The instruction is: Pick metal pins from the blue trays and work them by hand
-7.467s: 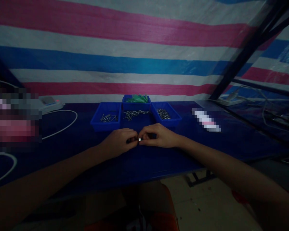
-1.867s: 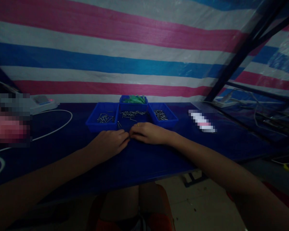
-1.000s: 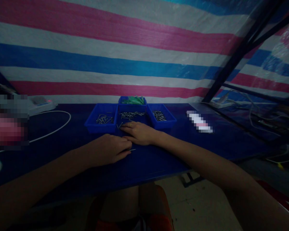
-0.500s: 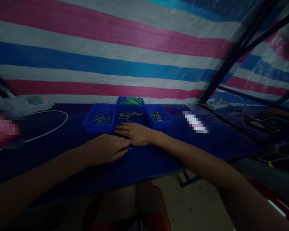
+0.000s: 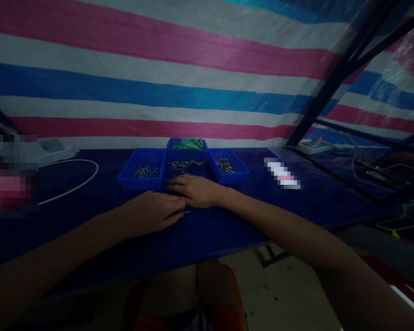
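Note:
My left hand point(image 5: 155, 212) rests on the dark blue table point(image 5: 227, 220), fingers curled over a thin metal pin point(image 5: 186, 212) whose tip shows past them. My right hand point(image 5: 196, 190) lies palm down, fingers stretched toward the front of the middle blue tray point(image 5: 186, 169), which holds several metal pins. A ring shows on one finger. The left blue tray point(image 5: 141, 172) and the right blue tray point(image 5: 229, 168) also hold small metal parts. A fourth blue tray point(image 5: 186, 144) behind them holds green pieces.
A white cable point(image 5: 72, 184) loops over the table at the left, beside a white device point(image 5: 53, 149). A dark metal frame point(image 5: 334, 78) slants up on the right, with cables point(image 5: 365, 161) behind it. A striped tarp point(image 5: 158, 69) hangs behind the table.
My hands have come apart from pinching a small part together. The right hand has reached forward and flattened toward the middle tray; the left hand has settled on the table with the pin.

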`<state>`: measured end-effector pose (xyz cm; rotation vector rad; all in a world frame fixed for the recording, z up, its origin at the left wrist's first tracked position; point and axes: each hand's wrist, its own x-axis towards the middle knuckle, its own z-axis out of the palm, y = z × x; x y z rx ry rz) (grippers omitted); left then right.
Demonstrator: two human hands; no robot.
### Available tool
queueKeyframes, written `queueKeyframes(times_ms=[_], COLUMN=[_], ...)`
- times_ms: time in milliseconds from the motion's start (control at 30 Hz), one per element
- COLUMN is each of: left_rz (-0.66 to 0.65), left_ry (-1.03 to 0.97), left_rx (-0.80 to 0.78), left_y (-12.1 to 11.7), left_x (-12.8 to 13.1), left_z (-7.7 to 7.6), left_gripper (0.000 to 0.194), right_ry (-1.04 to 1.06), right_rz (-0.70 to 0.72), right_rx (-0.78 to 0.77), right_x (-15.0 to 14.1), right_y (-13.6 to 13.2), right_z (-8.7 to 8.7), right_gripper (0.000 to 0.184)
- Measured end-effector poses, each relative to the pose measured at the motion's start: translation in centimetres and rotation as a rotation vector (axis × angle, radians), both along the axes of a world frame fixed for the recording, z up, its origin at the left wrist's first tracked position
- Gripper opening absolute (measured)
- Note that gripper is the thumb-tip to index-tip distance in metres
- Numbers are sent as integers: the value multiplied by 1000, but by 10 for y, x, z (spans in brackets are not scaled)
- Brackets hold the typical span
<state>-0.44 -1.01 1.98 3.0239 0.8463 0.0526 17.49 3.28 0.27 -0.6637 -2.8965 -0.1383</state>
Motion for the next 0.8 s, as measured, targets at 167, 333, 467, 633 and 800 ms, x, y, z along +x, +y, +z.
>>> queueKeyframes(times_ms=[167, 333, 467, 633, 800], left_rz=[-3, -11, 3, 18, 6], left_ry=[20, -12, -8, 27, -2], left_rx=[7, 13, -17, -35, -22], left_y=[0, 1, 0, 1, 2], left_x=[0, 3, 3, -1, -3], left_z=[-1, -5, -2, 0, 0], left_gripper=[16, 17, 17, 17, 17], right_ry=[11, -91, -25, 41, 0], right_rz=[-3, 62, 28, -6, -104], right_rx=[36, 65, 51, 78, 116], right_x=[0, -2, -2, 0, 14], right_y=[0, 7, 5, -1, -1], right_z=[-3, -4, -3, -2, -2], right_gripper=[45, 44, 40, 32, 31])
